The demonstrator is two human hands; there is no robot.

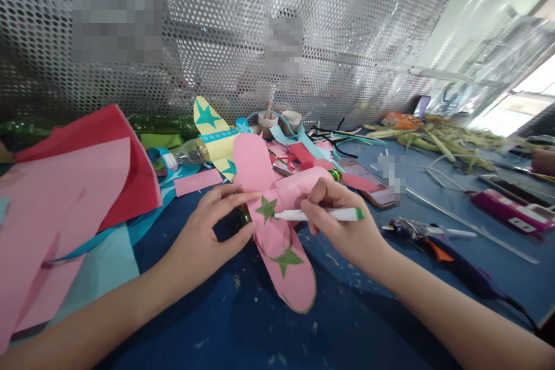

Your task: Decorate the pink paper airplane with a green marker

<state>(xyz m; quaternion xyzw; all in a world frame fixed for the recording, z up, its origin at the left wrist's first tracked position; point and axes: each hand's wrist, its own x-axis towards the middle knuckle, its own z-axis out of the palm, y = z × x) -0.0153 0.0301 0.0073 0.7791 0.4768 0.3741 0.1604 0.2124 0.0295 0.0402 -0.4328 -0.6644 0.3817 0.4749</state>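
Resting on the blue tabletop: one pink paper airplane model with rounded wings, placed centrally between the hands and bearing two green drawn stars, one at its body, one on the near wing.

Left hand: thumb and fingers curved apart, tips touching the model's left side; whether they grip or only steady it cannot be told.

Right hand: fingers closed around a white marker with green end, its tip at the edge of the body star.

Beyond the model: one yellow paper airplane with blue-green stars, fitted to a clear bottle.

Left: large red paper sheet, partly under a pink paper sheet.

Right: dark blue glue gun with orange trigger; purple rectangular box; pale green dried husks.
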